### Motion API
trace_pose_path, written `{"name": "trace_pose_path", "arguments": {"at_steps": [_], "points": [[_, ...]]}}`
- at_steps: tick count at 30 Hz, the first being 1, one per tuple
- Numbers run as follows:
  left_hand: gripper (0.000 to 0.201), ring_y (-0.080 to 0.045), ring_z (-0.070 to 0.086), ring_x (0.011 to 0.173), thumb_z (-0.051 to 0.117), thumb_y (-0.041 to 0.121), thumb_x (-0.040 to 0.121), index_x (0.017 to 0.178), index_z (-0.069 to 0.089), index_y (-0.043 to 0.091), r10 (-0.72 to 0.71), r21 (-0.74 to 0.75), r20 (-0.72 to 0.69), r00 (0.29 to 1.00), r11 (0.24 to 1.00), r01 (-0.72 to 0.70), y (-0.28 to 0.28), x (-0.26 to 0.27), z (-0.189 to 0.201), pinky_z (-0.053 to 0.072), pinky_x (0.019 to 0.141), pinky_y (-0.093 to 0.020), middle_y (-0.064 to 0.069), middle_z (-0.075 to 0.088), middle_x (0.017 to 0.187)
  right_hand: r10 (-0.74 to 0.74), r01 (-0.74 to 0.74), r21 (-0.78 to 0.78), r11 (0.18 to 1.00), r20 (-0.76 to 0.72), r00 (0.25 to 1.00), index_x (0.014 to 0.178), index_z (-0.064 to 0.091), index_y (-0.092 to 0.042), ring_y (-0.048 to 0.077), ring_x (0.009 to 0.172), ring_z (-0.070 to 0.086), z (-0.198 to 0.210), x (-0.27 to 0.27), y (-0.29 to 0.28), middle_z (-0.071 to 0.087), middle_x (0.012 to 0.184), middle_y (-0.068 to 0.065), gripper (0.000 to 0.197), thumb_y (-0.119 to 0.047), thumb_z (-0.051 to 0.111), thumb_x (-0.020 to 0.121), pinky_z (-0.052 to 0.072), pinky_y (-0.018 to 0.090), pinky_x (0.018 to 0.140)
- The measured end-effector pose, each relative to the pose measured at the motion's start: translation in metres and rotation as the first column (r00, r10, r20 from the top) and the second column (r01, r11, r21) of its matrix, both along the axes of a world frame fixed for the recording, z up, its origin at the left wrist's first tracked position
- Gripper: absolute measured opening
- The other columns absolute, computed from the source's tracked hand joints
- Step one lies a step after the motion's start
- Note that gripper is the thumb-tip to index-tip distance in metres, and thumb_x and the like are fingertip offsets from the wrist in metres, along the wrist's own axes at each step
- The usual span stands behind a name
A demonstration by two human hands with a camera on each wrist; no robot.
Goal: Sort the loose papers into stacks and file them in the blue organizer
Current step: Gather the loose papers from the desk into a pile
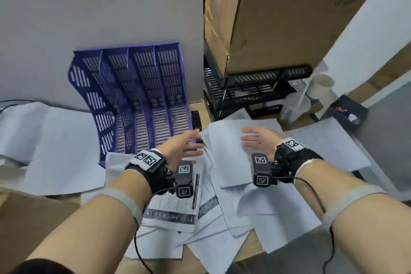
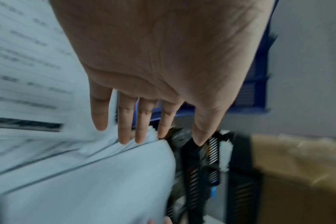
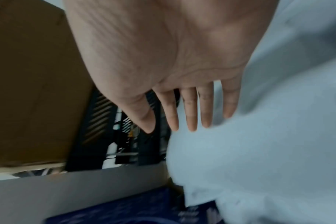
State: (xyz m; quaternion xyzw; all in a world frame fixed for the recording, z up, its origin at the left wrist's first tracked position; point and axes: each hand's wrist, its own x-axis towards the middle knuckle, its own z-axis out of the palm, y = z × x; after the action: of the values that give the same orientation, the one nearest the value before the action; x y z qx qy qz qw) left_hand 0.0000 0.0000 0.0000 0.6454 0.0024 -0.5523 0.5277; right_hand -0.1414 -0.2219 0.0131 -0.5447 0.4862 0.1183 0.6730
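Observation:
Loose white papers (image 1: 229, 158) lie scattered over the desk in front of me, some blank, some printed (image 1: 173, 209). The blue organizer (image 1: 138, 100) stands against the wall at the back left, its slots holding nothing. My left hand (image 1: 184, 144) hovers with straight, spread fingers (image 2: 125, 128) at the left edge of the top sheets (image 2: 86, 174). My right hand (image 1: 255, 140) is held over the same sheets (image 3: 259, 151), palm facing left, fingers (image 3: 190, 118) straight. Neither hand grips anything.
A black mesh tray rack (image 1: 249, 89) stands at the back right under large cardboard boxes (image 1: 278, 13). A plastic cup with a straw (image 1: 295, 107) and a dark bin (image 1: 347, 111) sit further right. More sheets (image 1: 51, 140) lie left of the organizer.

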Motion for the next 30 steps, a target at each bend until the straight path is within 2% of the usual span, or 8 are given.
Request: {"name": "trace_pose_path", "arguments": {"at_steps": [5, 9, 13, 16, 18, 21, 25, 30], "points": [[0.03, -0.026, 0.059, 0.097, 0.067, 0.038, 0.089, 0.107, 0.063, 0.015, -0.148, 0.155, 0.062, 0.987, 0.978, 0.137, -0.037, -0.033, -0.046, 0.046, 0.081, -0.036, -0.008, 0.056, 0.102, 0.025, -0.182, -0.415, 0.891, -0.357, 0.934, 0.138, 0.048, -0.013, 0.034, 0.123, 0.052, -0.063, -0.046, -0.047, 0.047, 0.143, 0.012, 0.063, -0.036, 0.066, 0.082, 0.045, 0.041, 0.102], [0.029, -0.018, 0.05, 0.06, 0.075, 0.038, 0.081, 0.081, 0.06, 0.013, -0.211, 0.221, 0.169, 0.963, 0.96, 0.172, -0.057, -0.041, -0.072, 0.038, 0.054, -0.024, -0.007, 0.053, 0.073, -0.079, -0.041, -0.337, 0.941, -0.334, 0.939, 0.151, 0.021, -0.022, 0.037, 0.126, 0.048, -0.076, -0.076, -0.064, 0.041, 0.145, 0.01, 0.091, -0.031, 0.07, 0.075, 0.044, 0.043, 0.102], [0.033, -0.021, 0.055, 0.056, 0.077, 0.03, 0.081, 0.064, 0.053, 0.017, -0.16, 0.291, 0.182, 0.97, 0.951, 0.102, -0.072, -0.049, -0.084, 0.041, 0.053, -0.025, -0.005, 0.056, 0.057, -0.031, -0.07, -0.273, 0.959, -0.347, 0.937, 0.151, 0.022, -0.026, 0.036, 0.123, 0.051, -0.086, -0.083, -0.081, 0.044, 0.142, 0.009, 0.105, -0.052, 0.071, 0.061, 0.048, 0.046, 0.097], [0.035, -0.023, 0.063, 0.07, 0.079, 0.035, 0.079, 0.071, 0.05, 0.017, -0.121, 0.324, 0.172, 0.978, 0.944, 0.06, -0.081, -0.053, -0.085, 0.049, 0.064, -0.032, -0.009, 0.061, 0.072, 0.171, -0.255, -0.224, 0.941, -0.338, 0.925, 0.11, 0.058, -0.015, 0.028, 0.091, 0.055, -0.083, -0.085, -0.09, 0.056, 0.102, 0.007, 0.065, -0.069, 0.06, 0.074, 0.046, 0.037, 0.078], [0.034, -0.023, 0.064, 0.072, 0.079, 0.035, 0.079, 0.08, 0.052, 0.015, -0.125, 0.36, 0.197, 0.972, 0.932, 0.046, -0.087, -0.055, -0.082, 0.051, 0.063, -0.033, -0.012, 0.063, 0.082, 0.225, -0.303, -0.234, 0.924, -0.309, 0.924, 0.075, 0.052, -0.022, 0.026, 0.073, 0.052, -0.077, -0.087, -0.095, 0.053, 0.077, 0.004, 0.054, -0.075, 0.058, 0.072, 0.043, 0.035, 0.071], [0.04, -0.028, 0.063, 0.084, 0.077, 0.026, 0.082, 0.1, 0.046, 0.011, -0.169, 0.435, 0.341, 0.925, 0.9, 0.003, -0.097, -0.059, -0.065, 0.058, 0.075, -0.04, -0.014, 0.06, 0.092, 0.182, -0.231, -0.233, 0.945, -0.215, 0.96, 0.086, 0.053, -0.018, 0.024, 0.069, 0.057, -0.068, -0.085, -0.107, 0.058, 0.079, 0.004, 0.041, -0.055, 0.07, 0.077, 0.048, 0.032, 0.059], [0.056, -0.026, 0.059, 0.091, 0.076, 0.042, 0.075, 0.113, 0.043, 0.019, -0.163, 0.272, 0.61, 0.775, 0.962, -0.013, -0.114, -0.06, -0.027, 0.053, 0.081, -0.035, -0.01, 0.054, 0.107, -0.009, 0.01, -0.151, 0.989, 0.008, 1.0, 0.111, 0.061, -0.008, 0.037, 0.098, 0.067, -0.03, -0.065, -0.115, 0.068, 0.108, 0.017, 0.033, -0.019, 0.069, 0.081, 0.059, 0.055, 0.078], [0.099, -0.005, 0.033, 0.137, 0.07, 0.077, 0.06, 0.145, 0.035, 0.038, -0.366, 0.166, 0.776, 0.514, 0.904, 0.393, -0.131, -0.075, 0.046, 0.028, 0.115, -0.029, 0.01, 0.035, 0.149, -0.074, 0.145, -0.207, 0.968, 0.318, 0.945, 0.125, 0.049, -0.022, 0.033, 0.098, 0.065, 0.043, -0.021, -0.095, 0.058, 0.118, 0.01, 0.046, -0.004, 0.065, 0.086, 0.06, 0.042, 0.065]]}}
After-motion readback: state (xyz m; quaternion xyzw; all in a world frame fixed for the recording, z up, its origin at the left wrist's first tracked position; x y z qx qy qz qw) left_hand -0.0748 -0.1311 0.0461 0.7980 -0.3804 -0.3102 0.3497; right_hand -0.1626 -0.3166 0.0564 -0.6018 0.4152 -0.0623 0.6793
